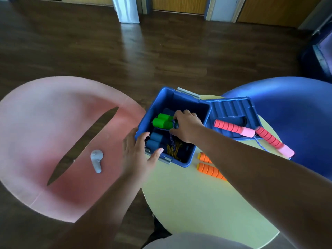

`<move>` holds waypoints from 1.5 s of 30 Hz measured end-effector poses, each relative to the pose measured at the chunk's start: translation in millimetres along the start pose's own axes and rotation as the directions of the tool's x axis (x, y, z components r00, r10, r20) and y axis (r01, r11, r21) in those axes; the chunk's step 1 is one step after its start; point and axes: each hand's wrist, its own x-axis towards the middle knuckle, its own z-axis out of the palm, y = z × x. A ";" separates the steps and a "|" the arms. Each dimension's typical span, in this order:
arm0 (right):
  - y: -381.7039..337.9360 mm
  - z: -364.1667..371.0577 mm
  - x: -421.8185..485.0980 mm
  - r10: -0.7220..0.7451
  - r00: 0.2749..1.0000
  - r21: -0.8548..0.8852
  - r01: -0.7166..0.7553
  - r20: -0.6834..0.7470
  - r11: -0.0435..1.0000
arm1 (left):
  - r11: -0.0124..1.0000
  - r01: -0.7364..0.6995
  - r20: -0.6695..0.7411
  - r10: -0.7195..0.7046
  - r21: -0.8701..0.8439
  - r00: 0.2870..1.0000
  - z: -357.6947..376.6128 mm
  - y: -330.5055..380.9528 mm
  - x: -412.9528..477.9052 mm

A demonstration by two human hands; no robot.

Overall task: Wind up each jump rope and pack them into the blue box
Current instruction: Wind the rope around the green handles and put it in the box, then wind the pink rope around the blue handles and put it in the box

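Note:
The blue box (181,99) stands open on the round yellow table (194,198). Inside it, my right hand (186,125) grips a wound jump rope with two green handles (162,121). Blue-grey handles (153,141) and yellow cord (175,149) lie lower in the box. My left hand (137,151) rests with straight fingers against the box's near left corner. A red-and-pink-handled rope (237,129) lies partly on the box's lid (231,108). Orange handles (209,168) lie on the table under my right forearm.
A pink chair (45,132) is at the left with a small grey object (97,159) on its seat. A blue chair (294,108) sits at the right. Dark wooden floor lies beyond the table.

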 end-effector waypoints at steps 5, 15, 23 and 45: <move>-9.0 14.0 17.8 0.044 0.992 -0.109 -0.031 0.119 0.994 | 0.999 -0.021 -0.028 0.020 -0.032 0.999 0.5 -1.8 -2.2; -2.1 0.5 34.3 -0.013 0.974 -0.233 0.067 0.227 0.970 | 0.997 -0.052 -0.063 0.048 -0.054 0.997 2.6 -6.3 -0.7; -5.2 15.8 39.9 -0.004 0.983 -0.250 0.051 0.184 0.967 | 0.997 -0.056 -0.062 0.053 -0.044 0.997 2.8 -6.9 0.0; 40.5 -29.8 -76.7 0.027 0.977 0.535 0.093 -0.213 0.839 | 0.964 -0.129 -0.038 0.124 -0.234 0.992 -25.1 56.3 -36.8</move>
